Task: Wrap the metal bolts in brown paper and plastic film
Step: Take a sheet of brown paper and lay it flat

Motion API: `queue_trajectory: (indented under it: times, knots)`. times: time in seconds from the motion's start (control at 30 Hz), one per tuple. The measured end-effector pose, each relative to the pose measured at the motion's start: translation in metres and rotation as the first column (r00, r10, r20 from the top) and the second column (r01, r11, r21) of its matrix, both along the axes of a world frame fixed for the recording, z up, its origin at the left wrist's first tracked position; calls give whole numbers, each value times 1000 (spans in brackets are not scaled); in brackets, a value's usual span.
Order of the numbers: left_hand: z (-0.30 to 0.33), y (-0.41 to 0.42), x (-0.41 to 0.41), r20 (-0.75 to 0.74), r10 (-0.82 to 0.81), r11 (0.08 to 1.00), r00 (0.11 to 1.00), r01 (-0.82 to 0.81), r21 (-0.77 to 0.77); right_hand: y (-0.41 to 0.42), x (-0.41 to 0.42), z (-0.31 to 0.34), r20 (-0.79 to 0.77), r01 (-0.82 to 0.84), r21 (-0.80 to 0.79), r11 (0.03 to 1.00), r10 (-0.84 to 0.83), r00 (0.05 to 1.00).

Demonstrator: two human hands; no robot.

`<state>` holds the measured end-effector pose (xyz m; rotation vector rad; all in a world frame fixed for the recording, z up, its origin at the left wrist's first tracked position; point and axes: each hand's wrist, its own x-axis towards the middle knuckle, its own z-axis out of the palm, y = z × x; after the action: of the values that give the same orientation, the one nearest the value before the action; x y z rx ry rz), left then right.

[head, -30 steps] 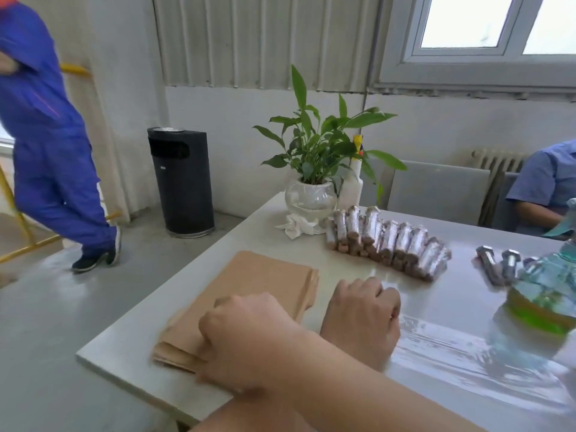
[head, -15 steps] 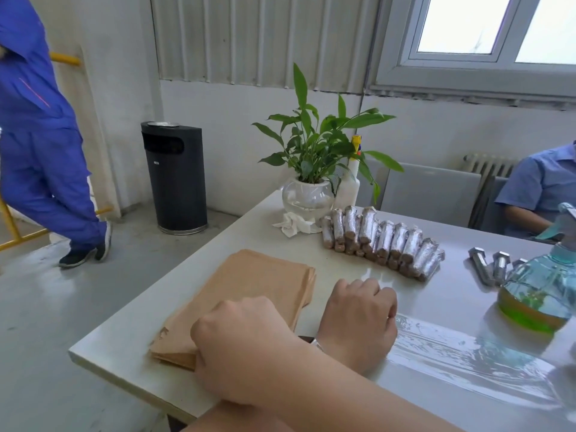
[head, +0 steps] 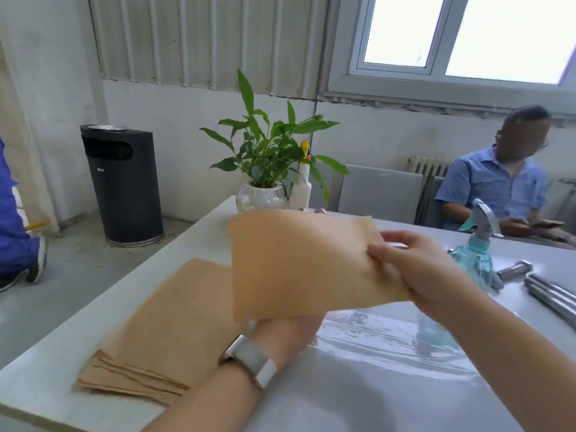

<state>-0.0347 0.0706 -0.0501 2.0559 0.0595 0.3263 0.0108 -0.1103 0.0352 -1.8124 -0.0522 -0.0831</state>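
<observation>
My right hand (head: pixel 408 269) pinches the right edge of a single brown paper sheet (head: pixel 299 263) and holds it in the air above the table. My left hand (head: pixel 286 335), a watch on its wrist, lies low under that sheet with its fingers hidden. A stack of brown paper sheets (head: pixel 156 338) lies at the table's left front. Clear plastic film (head: pixel 389 341) is spread flat on the table below the sheet. Bare metal bolts (head: pixel 514 271) lie at the right edge. The lifted sheet hides the row of wrapped bolts.
A blue spray bottle (head: pixel 477 257) stands just right of my right hand. A potted plant (head: pixel 265 173) and a white bottle (head: pixel 300 187) stand at the table's far end. A person in a blue shirt (head: pixel 495 188) sits at the far right. A black bin (head: pixel 121 185) stands on the floor.
Both hands were down at the paper stack. My right hand has now lifted one sheet off it and swung it right over the film; the view has shifted right.
</observation>
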Motion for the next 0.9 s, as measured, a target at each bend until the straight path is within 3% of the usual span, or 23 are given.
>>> queue_trajectory:
  times: [0.03,0.13,0.23,0.3,0.43,0.6,0.7,0.83,0.9]
  knots:
    - [-2,8,4,37,38,989,999,-32,-147,-23,-1,-11,-49,43,-3,999,-44,998]
    - [-1,11,8,0,-5,981,1000,5,-192,-76,-10,-46,-20,203,-175,963,-210,978]
    - [1,-2,25,-1,-93,917,996,85,-390,-102,-23,-66,14,230,-333,915,-239,971]
    - [-2,-1,29,-13,-139,926,990,125,-357,-109,-26,-73,44,209,-448,869,-212,976]
    - [-16,1,27,-24,-228,971,973,226,-75,-115,-27,-81,94,186,-555,811,-161,983]
    - [-23,0,28,-15,-171,960,985,170,223,-116,-29,-83,124,145,-714,685,-80,989]
    - [-22,0,26,11,-162,924,987,148,352,-113,-32,-79,138,150,-831,536,-62,988]
    - [-16,-2,23,118,-192,865,974,111,489,-106,-44,-65,145,153,-966,209,-54,988]
    - [-14,-4,20,140,-267,848,953,163,505,-114,-43,-53,249,253,-950,182,-44,968]
